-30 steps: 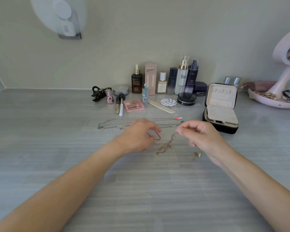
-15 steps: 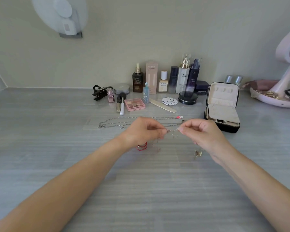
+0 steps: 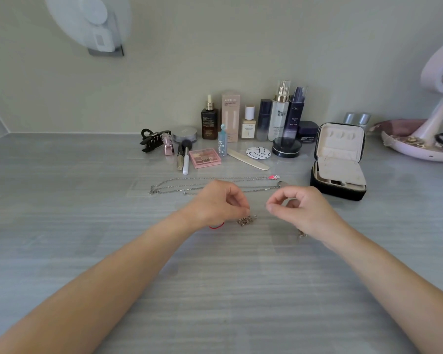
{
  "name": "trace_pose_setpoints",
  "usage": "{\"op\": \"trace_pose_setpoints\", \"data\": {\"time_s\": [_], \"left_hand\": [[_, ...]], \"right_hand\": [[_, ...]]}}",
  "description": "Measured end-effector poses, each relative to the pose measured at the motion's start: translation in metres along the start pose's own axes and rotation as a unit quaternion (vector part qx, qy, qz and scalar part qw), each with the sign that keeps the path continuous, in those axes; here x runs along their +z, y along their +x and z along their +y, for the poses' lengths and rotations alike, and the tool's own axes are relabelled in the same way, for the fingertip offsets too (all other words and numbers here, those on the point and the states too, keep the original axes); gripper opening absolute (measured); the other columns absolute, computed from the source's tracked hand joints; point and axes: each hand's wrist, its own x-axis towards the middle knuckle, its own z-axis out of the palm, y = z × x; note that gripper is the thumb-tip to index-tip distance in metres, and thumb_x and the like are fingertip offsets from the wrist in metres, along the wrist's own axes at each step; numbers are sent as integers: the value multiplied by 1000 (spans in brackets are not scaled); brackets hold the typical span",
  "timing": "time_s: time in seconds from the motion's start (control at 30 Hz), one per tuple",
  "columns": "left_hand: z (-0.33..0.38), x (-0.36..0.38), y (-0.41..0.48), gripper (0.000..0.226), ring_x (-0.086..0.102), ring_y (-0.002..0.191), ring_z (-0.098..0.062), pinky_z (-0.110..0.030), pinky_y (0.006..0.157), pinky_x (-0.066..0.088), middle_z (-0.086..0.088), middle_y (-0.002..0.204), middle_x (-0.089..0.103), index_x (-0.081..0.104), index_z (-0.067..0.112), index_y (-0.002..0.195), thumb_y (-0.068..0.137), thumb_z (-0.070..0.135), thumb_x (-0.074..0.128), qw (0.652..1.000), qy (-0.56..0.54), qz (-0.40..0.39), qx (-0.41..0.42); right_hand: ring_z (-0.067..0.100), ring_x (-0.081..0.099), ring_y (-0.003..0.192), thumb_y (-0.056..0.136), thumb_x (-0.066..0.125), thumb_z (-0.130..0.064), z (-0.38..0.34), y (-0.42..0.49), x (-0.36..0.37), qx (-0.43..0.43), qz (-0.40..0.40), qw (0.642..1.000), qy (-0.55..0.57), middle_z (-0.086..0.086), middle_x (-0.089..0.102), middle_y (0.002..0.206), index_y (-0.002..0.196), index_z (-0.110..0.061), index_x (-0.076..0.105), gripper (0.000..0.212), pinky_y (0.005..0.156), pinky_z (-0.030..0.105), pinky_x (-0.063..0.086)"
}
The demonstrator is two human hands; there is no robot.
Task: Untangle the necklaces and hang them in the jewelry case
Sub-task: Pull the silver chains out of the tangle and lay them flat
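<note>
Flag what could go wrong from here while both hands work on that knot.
1. The left hand and right hand seem to pinch the knotted necklace from opposite sides. Pulling apart could tighten the knot or snap the fine chain.
2. The two laid-out chains lie just behind the knuckles, so a sweep could drag them into the knot.

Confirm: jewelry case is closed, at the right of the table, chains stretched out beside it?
One error: head view shows the jewelry case open, lid up. It is at the right of the table, chains stretched out beside it.
</note>
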Motion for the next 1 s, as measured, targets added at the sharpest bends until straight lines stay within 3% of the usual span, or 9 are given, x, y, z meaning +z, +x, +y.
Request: {"op": "trace_pose_setpoints", "data": {"time_s": [0.07,0.17,0.27,0.4,0.5,0.63,0.7,0.93,1.0], "left_hand": [[-2,0,1,12,58,65,-12,-27,69,51,-9,77,67,65,17,69,73,8,73,1000,15,4,-5],[-3,-2,2,5,56,56,-1,-13,54,45,-2,71,67,67,14,73,75,11,71,1000,13,20,-9],[-3,-4,4,12,53,60,-8,-13,48,39,0,70,64,62,17,70,78,9,64,998,-6,62,-26],[1,-6,6,15,54,67,-12,-15,58,41,-3,76,65,55,18,70,82,8,57,988,-77,122,-46],[3,-9,6,19,52,59,-8,-7,47,39,2,65,62,53,16,67,84,6,52,979,-133,146,-59],[-2,-15,8,21,47,56,-11,-20,54,38,0,61,52,52,14,67,86,6,50,966,-172,180,-73],[-5,-17,10,18,46,55,-10,-22,55,38,0,64,50,51,14,70,87,7,49,962,-176,190,-86],[-13,-19,11,5,44,54,-10,-17,49,36,4,65,49,56,14,86,89,17,53,976,-40,194,-86],[-13,-15,9,9,48,66,-12,-21,59,39,5,75,51,60,17,94,87,17,55,982,38,174,-61]], "right_hand": [[4,37,44,77,68,-8,0,0,1,-3,19,1000,14,-19,54,47,64,-18,65,16,46,14,30],[14,41,59,76,67,-8,1,2,0,6,56,997,54,-7,55,63,66,-15,65,13,52,19,33],[15,38,56,77,64,-4,3,4,1,12,63,997,39,-4,53,64,63,-15,62,18,46,10,30],[15,39,57,77,63,-3,7,5,1,24,66,997,26,-2,53,64,65,-14,62,17,46,9,31],[10,38,55,79,64,-7,7,5,1,28,65,996,50,-8,50,61,65,-18,63,17,50,12,32],[0,38,47,82,61,-8,4,5,-3,9,66,991,115,-13,44,50,65,-20,61,21,52,17,30],[6,34,46,83,60,-8,3,4,-6,2,69,988,136,-2,44,56,65,-21,61,22,49,20,28],[9,33,46,83,60,-9,4,6,-7,2,64,981,182,9,44,61,68,-18,61,18,44,15,28],[9,33,47,76,65,-17,3,5,-7,-2,52,983,176,14,43,68,68,-19,63,9,44,14,29]]}}
